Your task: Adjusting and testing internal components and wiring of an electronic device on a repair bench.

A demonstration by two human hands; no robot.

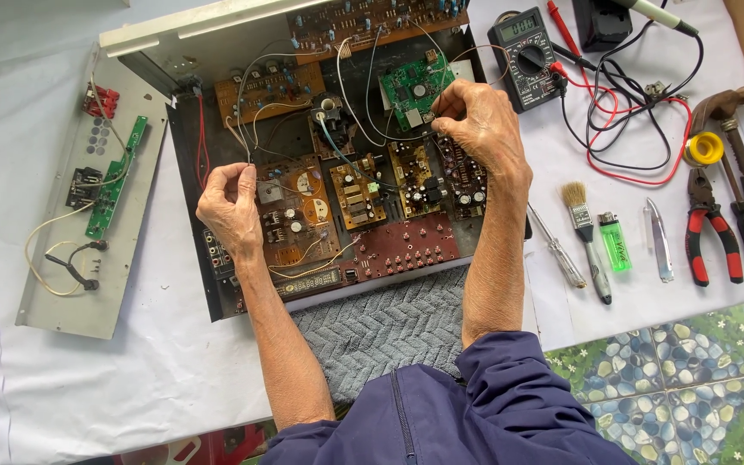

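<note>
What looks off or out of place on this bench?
The front panel lies detached left of the open chassis, joined only by loose wires. The small green board by the right hand sits tilted. Nothing looks spilled.

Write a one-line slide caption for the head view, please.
Two bare hands, left hand and right hand, pinch wires inside an opened amplifier chassis.

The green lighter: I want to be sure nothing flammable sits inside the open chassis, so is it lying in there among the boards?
No, the green lighter lies outside the open chassis on the white cloth, between the small brush and a metal blade.
</note>
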